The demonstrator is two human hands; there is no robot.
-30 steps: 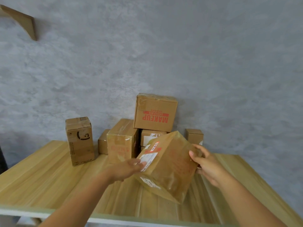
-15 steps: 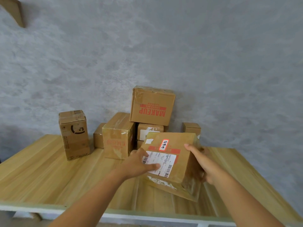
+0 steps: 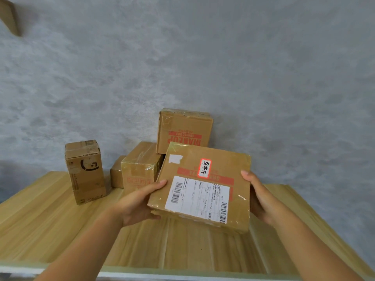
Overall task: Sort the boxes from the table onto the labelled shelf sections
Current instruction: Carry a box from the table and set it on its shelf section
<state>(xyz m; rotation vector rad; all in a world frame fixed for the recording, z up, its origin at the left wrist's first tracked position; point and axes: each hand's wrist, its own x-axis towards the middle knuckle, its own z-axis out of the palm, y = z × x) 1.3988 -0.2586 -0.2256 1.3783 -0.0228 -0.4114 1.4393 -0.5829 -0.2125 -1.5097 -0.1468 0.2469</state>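
I hold a taped brown cardboard box (image 3: 211,167) above the wooden table (image 3: 40,220), its top face tilted toward me. That face carries a white shipping label with barcodes and a small red-edged sticker with handwriting. My left hand (image 3: 138,201) grips its left edge, thumb on top and fingers underneath. My right hand (image 3: 256,194) grips the right edge the same way. Behind it a box printed MAKEUP upside down (image 3: 183,128) sits on top of other boxes.
A tall narrow box (image 3: 85,171) stands at the left of the table. A taped box (image 3: 139,169) and a small box (image 3: 116,176) stand against the grey wall. A wooden bracket (image 3: 10,17) shows at the top left. The table's front edge runs along the bottom.
The box has been lifted and turned from a corner-down tilt so its labelled face points at me. Both hands shifted to its left and right edges.
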